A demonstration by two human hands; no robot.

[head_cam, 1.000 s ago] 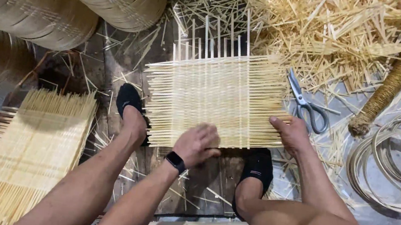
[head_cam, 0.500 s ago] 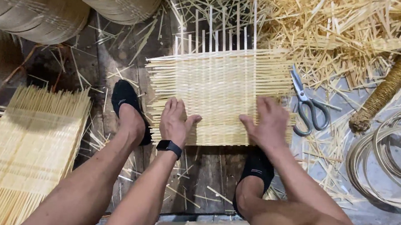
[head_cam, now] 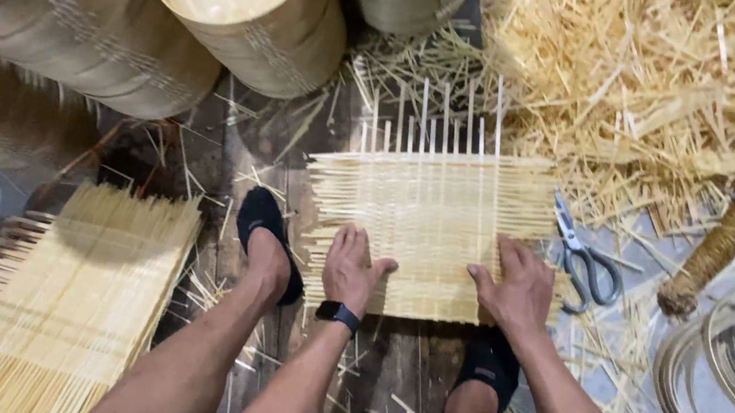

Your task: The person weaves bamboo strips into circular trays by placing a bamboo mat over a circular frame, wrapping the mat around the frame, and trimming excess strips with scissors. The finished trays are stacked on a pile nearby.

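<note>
Bamboo mat, a square panel of woven pale strips, is lying flat on the dark plank floor between the person's two black-shod feet, its loose upright ends sticking out along the far edge toward the stacked round baskets.

Head view: the left hand, a black watch on its wrist, is pressing palm-down on the near left part of the weave with fingers held close together and thumb out, gripping nothing. The right hand is lying flat on the near right part, fingers lightly spread, also pinching nothing. Both are touching the mat and bearing down on it. A pair of scissors is resting just beside the mat's right edge, near a heap of bamboo offcuts and a rough brown coil of cord. Hoops of split cane are lying well to the right, and a finished panel is sitting to the left.

Judging from this, even pressure from both palms looks best here, pushing the crosswise strips snug together while keeping the edges square; leaning harder on one side would likely skew the rows or open gaps.
</note>
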